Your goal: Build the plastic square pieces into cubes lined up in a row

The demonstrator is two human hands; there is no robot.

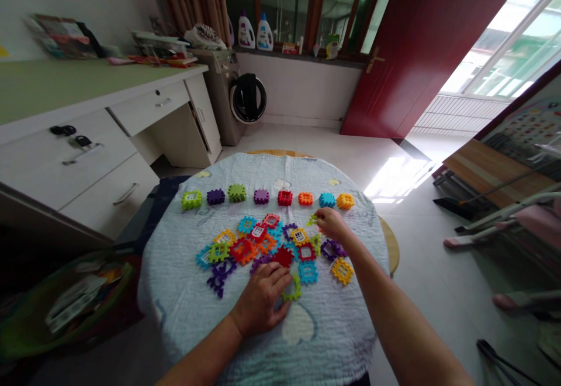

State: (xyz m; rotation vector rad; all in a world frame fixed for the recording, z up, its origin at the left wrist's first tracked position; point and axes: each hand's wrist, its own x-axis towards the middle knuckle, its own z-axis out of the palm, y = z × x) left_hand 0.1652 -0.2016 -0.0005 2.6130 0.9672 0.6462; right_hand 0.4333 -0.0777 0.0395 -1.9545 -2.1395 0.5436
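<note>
A round table under a pale blue quilted cloth [333, 339] carries a heap of flat, toothed plastic building tiles [263, 243] in many colours. Behind the heap stands a row of several assembled cubes, from a green one [191, 199] on the left to an orange one [345, 201] on the right. My left hand [263, 304] rests on the cloth at the near side of the heap, its fingers touching a light green tile [293, 292]. My right hand [331, 225] reaches over the heap's right side and pinches a small green tile [312, 220].
A white desk with drawers [87, 152] stands at the left, a washing machine [236, 99] beyond it. A red door [421, 47] is open at the back right. A green basket [65, 304] sits on the floor left of the table, chair frames [504, 222] at the right.
</note>
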